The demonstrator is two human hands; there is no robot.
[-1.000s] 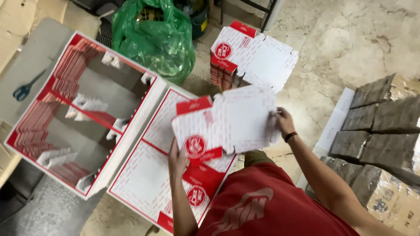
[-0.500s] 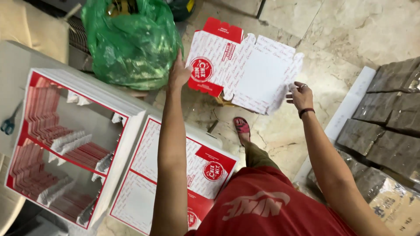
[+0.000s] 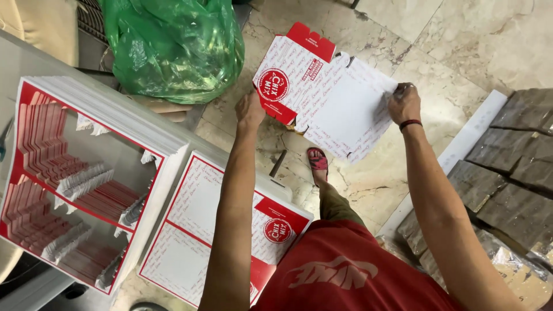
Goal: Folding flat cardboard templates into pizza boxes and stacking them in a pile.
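**Both hands on flat carton, arms extended**

Left hand grips the near-left edge of a flat carton, fingers curled over the red flap beside the round red emblem. My right hand pinches the carton's far right edge, fingers closed on the board; a dark band sits on that wrist. Whether the thumb is under the board there, I cannot tell from this angle.

Carton: unfolded, white with red print, one red tab at its top edge. It is held out at arm's reach above the marble floor, tilted, and seems to rest on a low stack beneath it, though that stack is mostly hidden.

Surroundings: a green bag lies just left of the carton. Below my left arm sits a pile of flat cartons of the same print. Further left, a second pile shows red and white cut-out flaps. Grey wrapped blocks are stacked at right. My foot in a red sandal stands on the floor below the carton.
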